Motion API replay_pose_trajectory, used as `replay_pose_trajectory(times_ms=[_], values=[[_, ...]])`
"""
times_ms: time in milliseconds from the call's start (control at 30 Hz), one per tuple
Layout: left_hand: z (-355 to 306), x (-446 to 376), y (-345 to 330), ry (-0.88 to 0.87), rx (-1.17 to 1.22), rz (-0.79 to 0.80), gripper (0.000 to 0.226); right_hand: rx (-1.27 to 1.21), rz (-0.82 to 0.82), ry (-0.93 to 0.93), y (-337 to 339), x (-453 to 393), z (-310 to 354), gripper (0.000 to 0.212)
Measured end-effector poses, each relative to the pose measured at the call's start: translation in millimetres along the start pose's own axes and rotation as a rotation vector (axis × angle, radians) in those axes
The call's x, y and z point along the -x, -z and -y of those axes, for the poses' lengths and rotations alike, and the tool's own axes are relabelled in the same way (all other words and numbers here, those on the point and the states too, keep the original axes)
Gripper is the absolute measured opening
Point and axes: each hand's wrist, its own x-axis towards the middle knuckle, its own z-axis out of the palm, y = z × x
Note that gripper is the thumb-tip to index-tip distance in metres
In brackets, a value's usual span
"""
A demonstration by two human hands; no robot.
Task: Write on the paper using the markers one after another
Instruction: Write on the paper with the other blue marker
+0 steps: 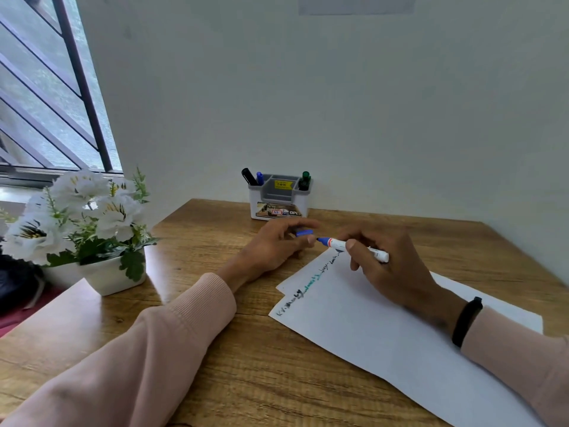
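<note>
Wooden table point(215, 349): brown grain, filling the lower view, pushed into a corner of pale walls.
Window point(46, 87): upper left, with dark slanted bars.
Paper point(369, 328): white sheets lying at an angle on the table's right half, a line of black and green handwriting along the upper edge.
Flower pot point(110, 275): white, with white flowers and green leaves, on the table's left side.
Organiser point(278, 195): grey and white, against the back wall, holding a black marker point(248, 176) and a blue one point(260, 178) on its left and a green marker point(304, 180) on its right.
Right hand point(397, 263): over the paper's far corner, fingers clamped round a white-barrelled blue marker point(351, 246), its bare tip pointing left, off the paper's edge.
Left hand point(277, 245): resting on the bare wood just left of the tip, fingers pinched on the blue cap point(304, 232).
Cap and tip: near, slightly apart.
Wristband point(466, 322): black, on the right wrist.
</note>
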Motion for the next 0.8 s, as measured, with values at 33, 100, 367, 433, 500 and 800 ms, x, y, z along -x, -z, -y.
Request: replay_pose_trajectory(times_ms=[33, 100, 367, 433, 500, 800], values=[[0.6, -0.6, 0.4, 0.024, 0.055, -0.012, 0.032, -0.004, -0.009, -0.003, -0.2, -0.1, -0.8, 0.017], [0.3, -1.1, 0.2, 0.063, 0.150, -0.019, 0.033, -0.013, -0.022, -0.008, -0.5, -0.1, -1.5, 0.018], [-2.2, -0.4, 2.9, 0.020, 0.185, -0.002, 0.016, 0.063, -0.014, 0.049, -2.1, -2.1, -3.0, 0.017], [-3.4, -0.3, 3.2, 0.019, 0.149, -0.003, 0.020, 0.100, -0.007, 0.060, -4.2, -2.3, -4.0, 0.017], [-4.0, 0.5, 2.7, 0.027, 0.140, -0.017, 0.028, 0.134, 0.007, 0.073, -6.1, -2.5, -3.9, 0.019], [0.3, -1.1, -19.4, 0.017, 0.078, -0.179, 0.033, 0.195, 0.239, 0.151, -9.9, -1.3, -0.2, 0.029]])
